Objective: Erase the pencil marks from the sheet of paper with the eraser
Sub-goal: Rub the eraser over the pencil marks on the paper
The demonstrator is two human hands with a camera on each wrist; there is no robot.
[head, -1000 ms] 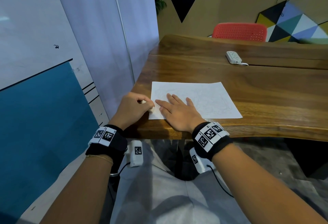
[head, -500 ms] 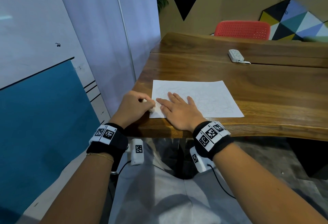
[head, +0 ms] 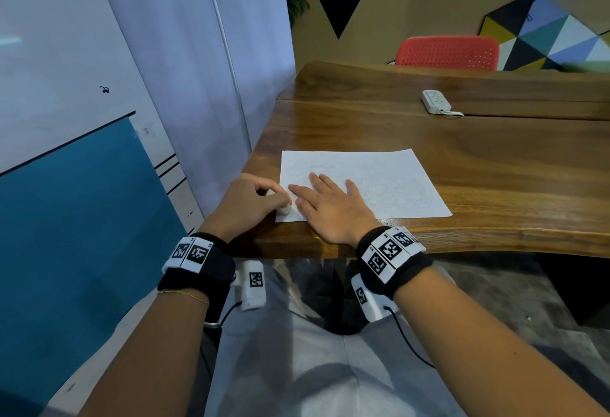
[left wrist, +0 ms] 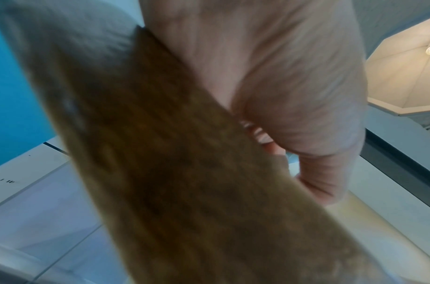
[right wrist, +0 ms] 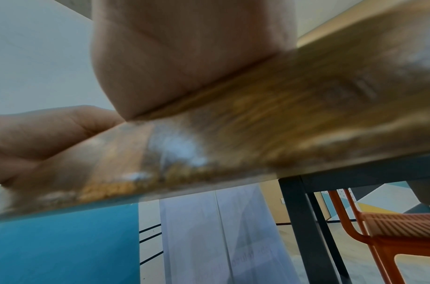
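A white sheet of paper [head: 379, 182] with faint pencil lines lies near the front left corner of the wooden table [head: 495, 169]. My left hand [head: 254, 200] pinches a small white eraser [head: 284, 209] and holds it against the sheet's near left corner. My right hand [head: 325, 202] lies flat on the paper just right of the eraser, fingers spread and straight. The wrist views are blurred: the left wrist view has my left hand's palm [left wrist: 269, 76] over the table edge, the right wrist view my right hand's heel [right wrist: 184, 57] on the wood.
A white power strip [head: 435, 101] lies further back on the table. A red chair [head: 445, 53] stands behind the far edge. A whiteboard and curtain close off the left side. The table's front edge runs just under both wrists.
The hands stay almost in place; the left hand with the eraser has shifted slightly toward the sheet's near corner. The head view has drifted a little.
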